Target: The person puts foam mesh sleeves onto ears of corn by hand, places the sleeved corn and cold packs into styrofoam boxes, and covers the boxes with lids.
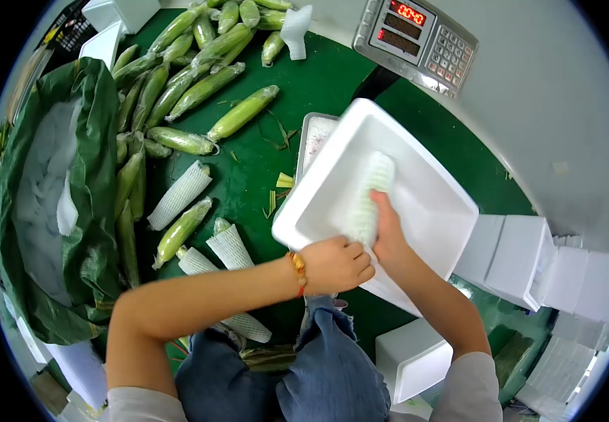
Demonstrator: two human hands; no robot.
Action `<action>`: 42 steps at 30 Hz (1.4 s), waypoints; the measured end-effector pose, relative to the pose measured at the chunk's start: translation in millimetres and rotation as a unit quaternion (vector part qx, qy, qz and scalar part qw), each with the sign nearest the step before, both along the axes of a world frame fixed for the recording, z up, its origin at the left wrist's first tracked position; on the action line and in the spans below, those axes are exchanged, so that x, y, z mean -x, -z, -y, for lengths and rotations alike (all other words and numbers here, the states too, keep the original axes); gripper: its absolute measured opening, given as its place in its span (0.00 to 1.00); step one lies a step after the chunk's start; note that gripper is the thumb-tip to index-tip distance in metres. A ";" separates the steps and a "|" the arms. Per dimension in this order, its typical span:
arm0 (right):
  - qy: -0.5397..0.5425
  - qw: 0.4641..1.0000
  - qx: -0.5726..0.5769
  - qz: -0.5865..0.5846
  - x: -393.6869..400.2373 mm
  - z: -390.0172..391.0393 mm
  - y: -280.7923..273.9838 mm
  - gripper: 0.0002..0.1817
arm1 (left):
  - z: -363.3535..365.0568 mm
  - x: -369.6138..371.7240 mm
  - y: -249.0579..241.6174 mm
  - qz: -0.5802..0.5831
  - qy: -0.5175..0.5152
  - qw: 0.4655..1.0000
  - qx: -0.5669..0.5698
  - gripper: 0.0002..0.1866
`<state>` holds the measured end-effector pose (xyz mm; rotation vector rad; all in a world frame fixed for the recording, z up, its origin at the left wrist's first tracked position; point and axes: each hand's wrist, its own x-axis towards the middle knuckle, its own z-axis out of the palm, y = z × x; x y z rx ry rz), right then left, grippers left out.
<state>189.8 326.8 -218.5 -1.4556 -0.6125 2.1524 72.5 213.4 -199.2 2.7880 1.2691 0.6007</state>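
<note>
A corn cob in a white foam net (373, 200) is held over the inside of a white foam box (431, 190). My right hand (389, 228) is wrapped round its lower right side. My left hand (336, 264), with an orange bracelet at the wrist, is closed at the cob's lower end, in front of the box's near rim; its fingers seem to pinch the net's end. The box sits tilted on a metal scale tray (315, 137). Left of it lie netted cobs (180, 195) and a film-wrapped cob (183, 231).
Many film-wrapped cobs (206, 91) are heaped at the upper left. A green sack (83, 267) of white foam nets stands at the left edge. The scale display (417, 42) is at the top. More white foam boxes (505, 257) stand at the right and below.
</note>
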 end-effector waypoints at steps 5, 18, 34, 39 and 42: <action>-0.040 0.990 -0.106 0.088 24.4 7.8 30.0 0.30 | 13.5 -1.3 -9.2 0.037 -0.056 0.992 -0.103 0.11; -0.332 0.803 -0.405 0.283 70.5 -8.8 78.2 0.38 | 27.7 46.6 12.1 0.112 -0.124 0.984 -0.067 0.17; -0.543 0.633 -0.549 -0.048 58.2 171.0 48.5 0.06 | 297.4 53.1 173.0 -0.007 -0.123 0.960 0.253 0.13; -0.540 0.655 -0.529 -0.006 88.5 186.6 109.3 0.06 | 276.4 48.0 161.4 -0.097 -0.092 0.929 0.345 0.18; -0.502 0.591 -0.624 0.099 104.3 190.6 104.3 0.26 | 250.7 66.9 128.8 -0.058 -0.079 0.752 0.651 0.25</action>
